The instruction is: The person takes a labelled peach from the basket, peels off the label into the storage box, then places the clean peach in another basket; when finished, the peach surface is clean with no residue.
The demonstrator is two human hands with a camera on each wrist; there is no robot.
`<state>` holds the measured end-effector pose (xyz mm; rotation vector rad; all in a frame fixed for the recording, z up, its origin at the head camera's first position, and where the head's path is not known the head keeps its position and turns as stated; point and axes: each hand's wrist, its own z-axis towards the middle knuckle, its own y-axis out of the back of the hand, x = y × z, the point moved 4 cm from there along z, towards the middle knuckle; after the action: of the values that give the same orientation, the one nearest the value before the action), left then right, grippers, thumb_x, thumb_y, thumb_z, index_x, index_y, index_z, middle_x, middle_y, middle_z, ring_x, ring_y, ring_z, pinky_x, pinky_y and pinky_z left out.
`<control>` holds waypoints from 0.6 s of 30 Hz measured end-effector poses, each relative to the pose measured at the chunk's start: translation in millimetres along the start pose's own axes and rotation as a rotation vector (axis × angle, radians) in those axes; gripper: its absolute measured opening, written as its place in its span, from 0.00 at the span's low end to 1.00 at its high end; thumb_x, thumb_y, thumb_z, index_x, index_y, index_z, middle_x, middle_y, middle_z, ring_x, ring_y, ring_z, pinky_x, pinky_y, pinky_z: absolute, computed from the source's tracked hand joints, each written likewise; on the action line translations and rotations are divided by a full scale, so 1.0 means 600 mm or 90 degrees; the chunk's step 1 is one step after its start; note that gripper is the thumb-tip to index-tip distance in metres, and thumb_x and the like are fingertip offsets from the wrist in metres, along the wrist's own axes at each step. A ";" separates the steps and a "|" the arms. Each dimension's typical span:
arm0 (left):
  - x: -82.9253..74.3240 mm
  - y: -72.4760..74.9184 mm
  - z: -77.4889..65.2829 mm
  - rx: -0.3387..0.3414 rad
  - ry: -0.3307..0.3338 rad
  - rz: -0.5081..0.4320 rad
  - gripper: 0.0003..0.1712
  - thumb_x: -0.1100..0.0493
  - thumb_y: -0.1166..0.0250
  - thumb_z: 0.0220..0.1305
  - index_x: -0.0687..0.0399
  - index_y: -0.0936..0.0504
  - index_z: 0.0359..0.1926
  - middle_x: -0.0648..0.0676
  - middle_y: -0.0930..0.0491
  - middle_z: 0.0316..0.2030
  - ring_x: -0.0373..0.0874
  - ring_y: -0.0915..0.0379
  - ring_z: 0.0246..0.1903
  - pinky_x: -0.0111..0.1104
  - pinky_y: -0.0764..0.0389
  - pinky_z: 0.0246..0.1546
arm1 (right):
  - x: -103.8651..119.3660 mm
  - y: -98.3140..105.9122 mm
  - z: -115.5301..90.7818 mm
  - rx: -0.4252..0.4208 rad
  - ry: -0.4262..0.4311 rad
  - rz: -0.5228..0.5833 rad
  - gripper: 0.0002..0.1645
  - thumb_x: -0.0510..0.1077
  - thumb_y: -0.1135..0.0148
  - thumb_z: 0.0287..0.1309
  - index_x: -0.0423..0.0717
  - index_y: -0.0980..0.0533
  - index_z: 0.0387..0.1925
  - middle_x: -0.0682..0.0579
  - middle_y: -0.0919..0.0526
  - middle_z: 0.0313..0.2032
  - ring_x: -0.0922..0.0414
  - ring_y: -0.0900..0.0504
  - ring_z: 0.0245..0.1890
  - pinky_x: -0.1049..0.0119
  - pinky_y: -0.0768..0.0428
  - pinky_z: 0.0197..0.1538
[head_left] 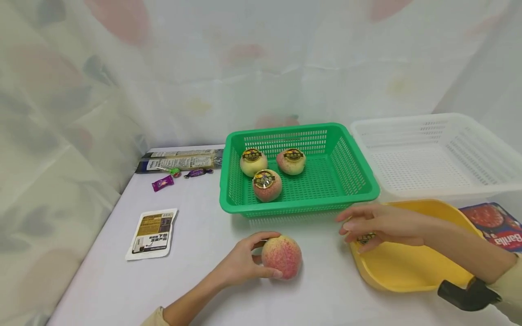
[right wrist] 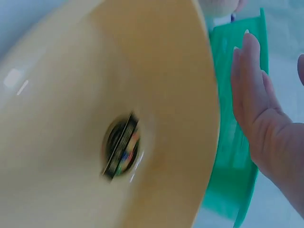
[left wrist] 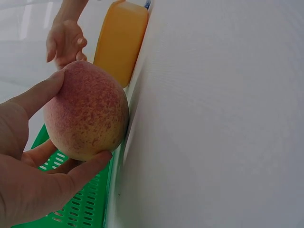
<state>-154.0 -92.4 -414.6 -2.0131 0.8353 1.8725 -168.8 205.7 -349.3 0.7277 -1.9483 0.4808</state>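
- Left hand (head_left: 244,263): grasping a peach (head_left: 285,257) between thumb and fingers.
- Right hand (head_left: 377,222): fingers relaxed, released, over the bowl's edge (head_left: 408,267).
- Green basket (head_left: 302,206): beyond the left fingers.

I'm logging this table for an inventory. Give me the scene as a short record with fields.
Left grip: holds a peach
Right grip: nothing visibly held; near yellow basin
Yellow basin: dark sticker inside
Green basket: three stickered peaches
White basket: right of the green one
Far left: candies, long packages
Near left: white-edged packet
Right side: Barilla package
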 end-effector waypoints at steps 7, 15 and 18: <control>0.000 0.000 0.001 -0.001 -0.006 0.007 0.41 0.64 0.22 0.45 0.53 0.28 0.62 0.54 0.31 0.58 0.53 0.34 0.58 0.32 0.21 0.47 | 0.007 -0.054 0.058 0.004 -0.007 0.007 0.32 0.44 0.39 0.63 0.33 0.36 0.62 0.39 0.27 0.51 0.47 0.26 0.49 0.52 0.19 0.47; 0.001 -0.001 0.001 0.003 -0.022 0.007 0.40 0.64 0.22 0.45 0.53 0.28 0.61 0.52 0.30 0.58 0.53 0.34 0.57 0.33 0.21 0.48 | -0.007 -0.114 0.124 -0.011 -0.040 -0.022 0.36 0.47 0.34 0.58 0.38 0.36 0.63 0.41 0.30 0.54 0.47 0.25 0.48 0.52 0.17 0.42; 0.000 -0.001 0.001 0.009 -0.026 0.000 0.40 0.65 0.23 0.46 0.52 0.28 0.62 0.52 0.31 0.58 0.53 0.34 0.57 0.34 0.21 0.48 | -0.007 -0.133 0.140 -0.029 -0.048 -0.031 0.38 0.48 0.31 0.56 0.39 0.36 0.63 0.42 0.29 0.52 0.49 0.22 0.45 0.53 0.17 0.41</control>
<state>-154.1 -91.6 -414.7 -1.9598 0.8352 1.8964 -168.9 97.0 -389.4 0.7721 -1.9997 0.3840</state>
